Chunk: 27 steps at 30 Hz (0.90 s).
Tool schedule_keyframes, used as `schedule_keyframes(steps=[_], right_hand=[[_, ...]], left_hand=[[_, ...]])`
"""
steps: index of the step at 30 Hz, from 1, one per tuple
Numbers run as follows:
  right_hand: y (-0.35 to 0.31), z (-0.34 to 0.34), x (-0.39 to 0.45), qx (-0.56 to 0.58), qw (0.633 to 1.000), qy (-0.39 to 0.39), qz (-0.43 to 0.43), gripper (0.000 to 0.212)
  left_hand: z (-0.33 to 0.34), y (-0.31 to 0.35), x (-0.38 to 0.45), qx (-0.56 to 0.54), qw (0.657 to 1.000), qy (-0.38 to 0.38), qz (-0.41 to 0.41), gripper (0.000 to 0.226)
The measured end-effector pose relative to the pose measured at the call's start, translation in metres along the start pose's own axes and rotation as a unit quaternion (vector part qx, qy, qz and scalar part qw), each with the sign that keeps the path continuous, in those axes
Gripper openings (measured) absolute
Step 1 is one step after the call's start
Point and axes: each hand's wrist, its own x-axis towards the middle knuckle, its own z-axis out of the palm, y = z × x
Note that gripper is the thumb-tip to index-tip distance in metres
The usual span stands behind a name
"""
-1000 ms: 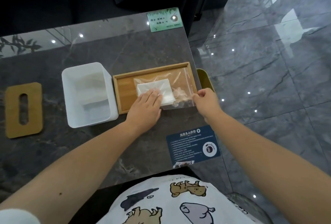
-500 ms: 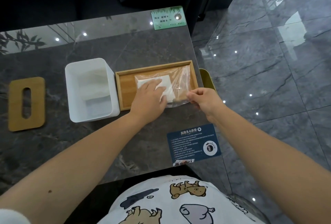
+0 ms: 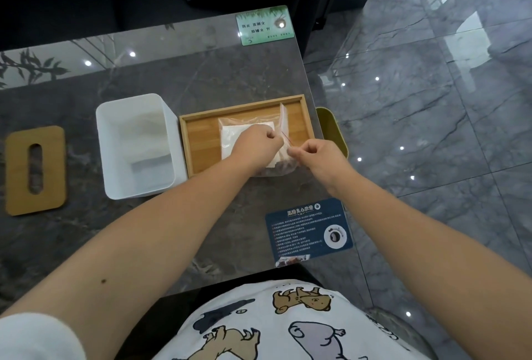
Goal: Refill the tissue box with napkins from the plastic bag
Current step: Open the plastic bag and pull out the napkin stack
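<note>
A dark marble table (image 3: 201,77) stands on a glossy grey tiled floor (image 3: 431,100). Half a second ago the left hand lay flat on the napkins through the bag and the right hand pinched the bag's near right edge; now both hands have closed into pinches at the bag's mouth, and that red-striped edge is lifted off the tray.

From the left: a wooden lid (image 3: 36,171) with a slot lies flat on the table, well apart from the box. The white box (image 3: 138,146) stands open just left of the tray, with a few white napkins lying low inside it. The wooden tray (image 3: 201,135) holds the clear bag (image 3: 283,117), and a folded stack of white napkins (image 3: 230,138) sits inside the bag, partly hidden by the hands. The left hand (image 3: 257,143) is curled, fingertips nipping the bag's edge; the right hand (image 3: 316,158) is curled likewise, nipping the same edge just beside it. A green bin (image 3: 331,126) shows past the table's right edge. A green card (image 3: 264,25) lies at the far corner, a blue card (image 3: 309,233) at the near one.
</note>
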Motion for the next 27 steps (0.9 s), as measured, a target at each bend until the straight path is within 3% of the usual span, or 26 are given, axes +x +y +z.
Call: schedule_keyframes(steps=[3, 6, 11, 13, 16, 18, 19, 23, 27], right_hand=[[0.000, -0.006, 0.003, 0.073, 0.994, 0.048, 0.063, 0.032], [0.001, -0.006, 0.009, 0.089, 0.983, 0.120, 0.111, 0.022], [0.000, -0.006, 0.015, 0.039, 0.985, 0.110, 0.124, 0.018], [-0.003, -0.010, 0.014, -0.022, 0.991, 0.121, 0.061, 0.009], [-0.017, -0.013, 0.006, -0.104, 0.974, 0.153, -0.128, 0.006], [-0.027, -0.011, 0.006, -0.144, 0.961, 0.116, -0.205, 0.009], [-0.031, -0.008, 0.008, -0.168, 0.961, 0.079, -0.204, 0.012], [-0.032, -0.006, 0.024, -0.198, 0.978, -0.048, -0.039, 0.025], [-0.027, -0.007, 0.037, -0.029, 0.993, -0.104, 0.054, 0.027]], left_hand=[[0.000, -0.007, -0.002, 0.019, 1.000, 0.010, 0.001, 0.024], [0.001, -0.010, -0.005, 0.035, 0.999, 0.020, 0.006, 0.025], [-0.001, -0.011, -0.007, 0.026, 0.999, 0.031, 0.008, 0.027], [-0.002, -0.012, -0.008, 0.027, 0.999, 0.029, 0.010, 0.029], [-0.002, -0.011, -0.010, 0.036, 0.999, 0.021, 0.028, 0.030], [-0.001, -0.008, -0.011, 0.051, 0.998, 0.013, 0.044, 0.031], [0.000, -0.006, -0.012, 0.058, 0.997, 0.012, 0.053, 0.033], [0.000, -0.002, -0.016, 0.070, 0.993, 0.023, 0.087, 0.038], [-0.002, -0.004, -0.020, 0.072, 0.989, -0.005, 0.126, 0.039]])
